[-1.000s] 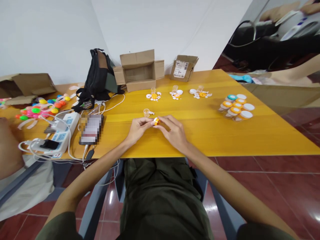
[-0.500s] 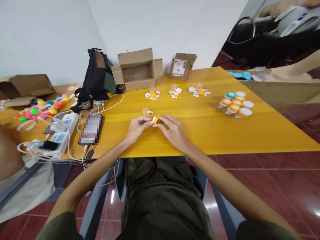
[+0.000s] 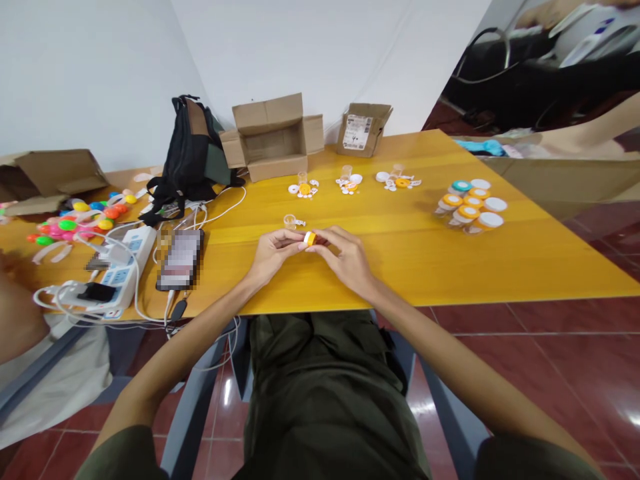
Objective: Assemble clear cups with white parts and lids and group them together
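Between my two hands, just above the front part of the table [image 3: 425, 260], is a small orange and white cap [image 3: 311, 238]. My left hand [image 3: 273, 256] pinches its white side, and my right hand [image 3: 347, 259] pinches the orange side. Fingers cover part of the cap. Just beyond my left hand stands a small clear cup [image 3: 290, 221], with small white pieces [image 3: 300, 223] lying against its right side. Farther back are three groups of parts, each with a clear cup, a white disc, an orange ring [image 3: 305, 189] and small white pieces.
Several clear jars with orange, white and teal lids [image 3: 473, 200] stand together at right. An open cardboard box [image 3: 275, 147], a smaller box [image 3: 360, 130] and a black backpack [image 3: 193, 153] line the wall. A phone [image 3: 181, 260], power strip [image 3: 125, 270] and cables lie left, near another person's arm.
The view has shifted slightly. Both hands keep their pinch on the cap in nearly the same spot, and the parts on the table stay where they were.
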`<control>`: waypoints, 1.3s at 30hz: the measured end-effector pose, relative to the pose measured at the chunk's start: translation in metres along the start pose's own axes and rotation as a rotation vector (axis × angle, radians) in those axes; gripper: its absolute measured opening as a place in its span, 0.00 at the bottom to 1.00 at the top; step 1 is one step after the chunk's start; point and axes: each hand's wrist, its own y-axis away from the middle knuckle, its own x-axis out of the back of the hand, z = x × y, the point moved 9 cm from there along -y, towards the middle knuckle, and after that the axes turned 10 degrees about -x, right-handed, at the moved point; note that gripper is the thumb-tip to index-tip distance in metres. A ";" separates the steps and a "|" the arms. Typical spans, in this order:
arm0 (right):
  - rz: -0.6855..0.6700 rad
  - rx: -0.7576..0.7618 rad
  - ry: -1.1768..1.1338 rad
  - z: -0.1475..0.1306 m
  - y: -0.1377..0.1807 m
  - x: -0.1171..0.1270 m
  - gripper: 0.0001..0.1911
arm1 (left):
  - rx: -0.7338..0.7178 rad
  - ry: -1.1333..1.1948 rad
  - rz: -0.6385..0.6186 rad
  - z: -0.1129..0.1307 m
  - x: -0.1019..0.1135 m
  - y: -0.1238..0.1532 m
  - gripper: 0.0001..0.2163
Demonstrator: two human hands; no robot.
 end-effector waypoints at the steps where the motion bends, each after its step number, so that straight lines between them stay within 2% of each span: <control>1: -0.011 0.003 -0.001 0.000 0.000 0.000 0.12 | -0.005 -0.005 -0.012 0.000 0.000 0.000 0.16; 7: -0.178 0.064 -0.032 -0.003 0.002 -0.010 0.14 | -0.067 -0.099 -0.146 -0.001 -0.005 0.004 0.20; 10: -0.246 0.028 -0.033 0.000 0.001 -0.015 0.12 | -0.111 -0.210 -0.182 0.003 -0.008 0.007 0.18; 17: -0.280 -0.166 -0.070 0.017 -0.003 -0.021 0.10 | -0.201 -0.649 -0.223 0.020 -0.013 0.011 0.09; 22: -0.296 -0.217 -0.102 0.025 -0.005 -0.022 0.11 | -0.272 -0.736 -0.240 0.021 -0.018 0.012 0.09; 26: -0.310 -0.184 -0.061 0.026 -0.007 -0.022 0.11 | -0.316 -0.760 -0.278 0.021 -0.017 0.011 0.09; 29: -0.296 -0.151 0.002 0.027 -0.009 -0.022 0.12 | -0.350 -0.785 -0.322 0.025 -0.011 0.010 0.14; 32: -0.284 -0.131 0.055 0.027 -0.012 -0.022 0.13 | -0.349 -0.841 -0.339 0.030 0.005 0.010 0.19; 36: -0.278 -0.103 0.091 0.025 -0.019 -0.018 0.13 | -0.272 -0.913 -0.360 0.025 0.026 0.009 0.19; 39: -0.238 -0.079 0.131 0.025 -0.032 -0.014 0.12 | -0.245 -0.914 -0.391 0.019 0.030 0.007 0.14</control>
